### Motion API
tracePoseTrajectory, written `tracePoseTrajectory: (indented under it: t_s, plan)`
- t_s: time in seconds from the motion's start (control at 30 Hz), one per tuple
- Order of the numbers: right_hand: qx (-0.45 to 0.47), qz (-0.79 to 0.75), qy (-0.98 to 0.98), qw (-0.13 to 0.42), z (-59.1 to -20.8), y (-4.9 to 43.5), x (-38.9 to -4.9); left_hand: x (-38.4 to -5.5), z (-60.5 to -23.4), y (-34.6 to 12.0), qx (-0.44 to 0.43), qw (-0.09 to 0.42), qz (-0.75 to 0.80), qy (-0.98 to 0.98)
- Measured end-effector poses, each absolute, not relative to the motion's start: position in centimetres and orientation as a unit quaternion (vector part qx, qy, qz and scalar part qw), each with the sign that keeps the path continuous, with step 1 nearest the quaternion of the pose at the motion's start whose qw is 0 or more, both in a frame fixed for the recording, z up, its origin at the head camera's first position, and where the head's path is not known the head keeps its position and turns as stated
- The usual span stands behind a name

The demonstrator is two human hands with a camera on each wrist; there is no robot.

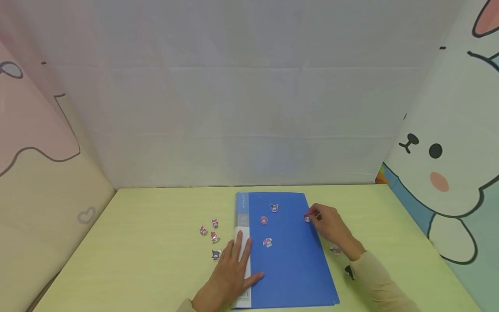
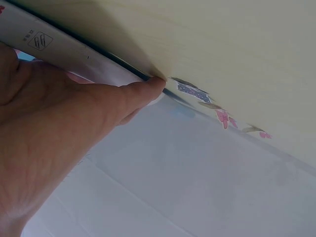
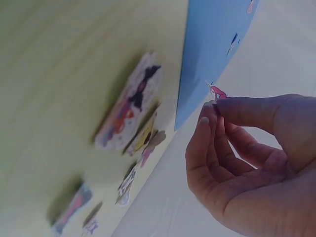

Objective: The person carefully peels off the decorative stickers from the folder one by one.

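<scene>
The left hand (image 1: 230, 273) lies flat on the smooth blue folder (image 1: 288, 260) – its long axis runs away from the person – while the right hand (image 1: 331, 229) pinches a small sticker (image 1: 307, 218) at the folder's right edge.

From my head view the light is soft and even, bright without hard glare; it seems to come from above and in front. Only faint shadows sit under my left hand (image 1: 230, 277) and right hand (image 1: 331, 229) on the blue folder (image 1: 290, 264). The picture is slightly soft, and the table (image 1: 156, 242) edges splay outward toward the corners. My left wrist view is close and hazy, the hand blurred, with a dark shadow along the folder's edge. My right wrist view blurs the stickers (image 3: 129, 106) nearby; the fingers (image 3: 207, 138) are sharper.
</scene>
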State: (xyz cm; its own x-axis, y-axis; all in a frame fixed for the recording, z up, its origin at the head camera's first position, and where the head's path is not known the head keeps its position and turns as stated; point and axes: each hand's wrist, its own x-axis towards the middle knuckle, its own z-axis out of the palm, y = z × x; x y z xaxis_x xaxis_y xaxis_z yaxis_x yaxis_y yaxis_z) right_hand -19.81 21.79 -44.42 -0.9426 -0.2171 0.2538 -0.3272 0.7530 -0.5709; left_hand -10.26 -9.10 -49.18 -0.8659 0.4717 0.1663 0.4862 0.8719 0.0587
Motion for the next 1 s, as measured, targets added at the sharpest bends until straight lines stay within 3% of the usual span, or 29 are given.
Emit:
tracePoseTrajectory:
  t_s: [0.33, 1.0]
  plan:
    - [0.141, 0.308, -0.935, 0.106, -44.6, 24.0, -19.3, -10.1, -48.2, -9.0, -0.249, 0.050, -0.048, -0.966]
    - [0.088, 0.288, -0.950, 0.087, -44.9, 28.2, -18.6, -10.1, -47.9, -8.9, -0.235, 0.024, -0.046, -0.971]
